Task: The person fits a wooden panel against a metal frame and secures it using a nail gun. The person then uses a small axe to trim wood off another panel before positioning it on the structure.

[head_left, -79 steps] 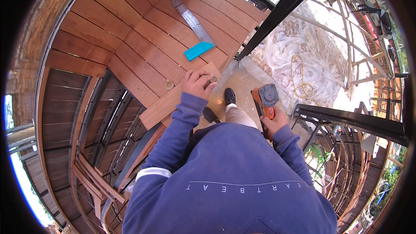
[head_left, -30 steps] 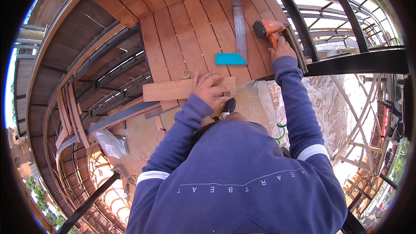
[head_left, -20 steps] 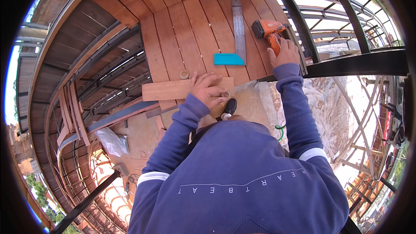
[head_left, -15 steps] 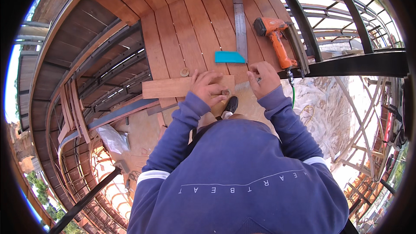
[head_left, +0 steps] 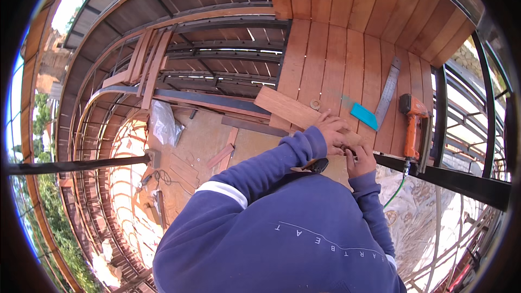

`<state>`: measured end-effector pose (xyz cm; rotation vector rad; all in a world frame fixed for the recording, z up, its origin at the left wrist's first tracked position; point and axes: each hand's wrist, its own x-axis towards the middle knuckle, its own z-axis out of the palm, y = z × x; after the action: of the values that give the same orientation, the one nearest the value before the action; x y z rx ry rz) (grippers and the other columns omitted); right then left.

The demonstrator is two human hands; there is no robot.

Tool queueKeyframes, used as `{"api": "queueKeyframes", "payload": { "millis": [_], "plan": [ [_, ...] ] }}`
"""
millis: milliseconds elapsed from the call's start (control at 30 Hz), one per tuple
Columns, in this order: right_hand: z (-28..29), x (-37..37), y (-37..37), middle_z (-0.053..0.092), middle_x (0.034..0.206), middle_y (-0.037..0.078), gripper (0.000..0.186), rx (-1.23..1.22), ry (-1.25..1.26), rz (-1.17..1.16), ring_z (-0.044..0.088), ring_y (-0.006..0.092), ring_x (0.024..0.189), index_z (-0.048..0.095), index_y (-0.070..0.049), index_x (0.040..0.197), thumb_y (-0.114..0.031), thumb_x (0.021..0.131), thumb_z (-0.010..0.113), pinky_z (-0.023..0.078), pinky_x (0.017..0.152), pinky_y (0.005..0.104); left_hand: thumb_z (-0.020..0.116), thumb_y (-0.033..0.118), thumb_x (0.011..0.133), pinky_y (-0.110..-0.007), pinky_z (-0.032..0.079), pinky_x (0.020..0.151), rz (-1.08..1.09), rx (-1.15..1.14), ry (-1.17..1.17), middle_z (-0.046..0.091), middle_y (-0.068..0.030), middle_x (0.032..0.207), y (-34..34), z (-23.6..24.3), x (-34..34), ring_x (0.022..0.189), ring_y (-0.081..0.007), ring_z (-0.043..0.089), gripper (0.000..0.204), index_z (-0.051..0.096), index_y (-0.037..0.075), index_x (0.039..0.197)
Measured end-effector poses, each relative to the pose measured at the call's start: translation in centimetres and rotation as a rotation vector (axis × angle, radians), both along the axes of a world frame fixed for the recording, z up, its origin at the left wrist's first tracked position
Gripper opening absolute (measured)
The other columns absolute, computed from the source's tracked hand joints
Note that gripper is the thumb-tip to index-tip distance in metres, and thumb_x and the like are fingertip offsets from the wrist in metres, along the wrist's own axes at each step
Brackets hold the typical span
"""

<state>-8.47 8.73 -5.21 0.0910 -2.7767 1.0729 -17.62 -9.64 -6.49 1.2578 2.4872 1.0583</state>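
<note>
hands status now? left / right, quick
Left hand: pressed flat on the loose wooden board, not gripping it.
Right hand: at the board's end; grip cannot be told.

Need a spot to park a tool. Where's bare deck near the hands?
Free: deck boards beyond the loose plank, up to the far edge. Crowded: right side, where blue square, steel ruler and drill lie close together, beside left hand and right hand.

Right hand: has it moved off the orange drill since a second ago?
Yes. The right hand left the orange drill, which lies on the deck boards, and has come back to the loose plank beside the left hand.
</note>
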Motion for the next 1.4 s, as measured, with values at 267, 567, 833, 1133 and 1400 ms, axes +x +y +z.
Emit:
{"api": "queueKeyframes", "payload": {
  "millis": [267,567,833,1133,1400],
  "plan": [
    [-0.3,0.5,-1.3,0.057,0.082,0.013,0.007,0.038,0.030,-0.107,0.059,0.0318,0.069,0.065,-0.004,0.085,-0.009,0.082,0.068,0.048,0.059,0.0408,0.077,0.039,0.072,-0.057,0.016,0.114,-0.013,0.033,-0.025,0.055,-0.0027,0.126,-0.5,0.0,0.1,0.127,-0.0258,0.044,0.025,0.074,0.024,0.092],
    [-1.6,1.0,-2.9,0.053,0.095,0.016,0.009,-0.230,0.060,-0.404,0.059,0.0363,0.081,0.060,-0.004,0.089,-0.010,0.084,0.063,0.050,0.069,0.0425,0.083,0.028,0.064,-0.055,0.020,0.110,-0.026,-0.003,0.057,0.058,-0.0041,0.126,0.7,0.2,-0.6,0.121,-0.0250,0.050,0.034,0.075,0.019,0.095],
    [-2.2,1.4,-4.0,0.052,0.091,0.016,0.011,-0.394,0.016,-0.612,0.057,0.0360,0.083,0.056,-0.001,0.084,-0.010,0.083,0.062,0.048,0.071,0.0414,0.084,0.022,0.063,-0.055,0.021,0.111,-0.073,-0.024,0.047,0.057,-0.0052,0.129,0.8,-0.7,-0.5,0.122,-0.0262,0.050,0.032,0.074,0.020,0.094],
    [-4.3,0.1,-5.1,0.057,0.081,0.016,0.015,-0.497,0.007,-0.761,0.058,0.0335,0.075,0.056,-0.001,0.076,-0.011,0.074,0.068,0.048,0.066,0.0394,0.084,0.024,0.064,-0.053,0.026,0.109,-0.065,-0.002,0.092,0.058,-0.0052,0.127,-0.2,-2.6,-1.7,0.120,-0.0267,0.051,0.032,0.075,0.019,0.093],
    [-2.7,2.3,-2.7,0.065,0.081,0.005,0.020,-0.985,-0.220,-0.755,0.061,0.0122,0.071,0.061,-0.001,0.089,-0.020,0.088,0.068,0.052,0.063,0.0270,0.080,0.029,0.070,-0.057,0.023,0.109,-0.095,-0.030,0.106,0.054,-0.0037,0.131,0.5,-0.3,-0.7,0.124,-0.0270,0.047,0.033,0.072,0.022,0.101]
  ]
}}
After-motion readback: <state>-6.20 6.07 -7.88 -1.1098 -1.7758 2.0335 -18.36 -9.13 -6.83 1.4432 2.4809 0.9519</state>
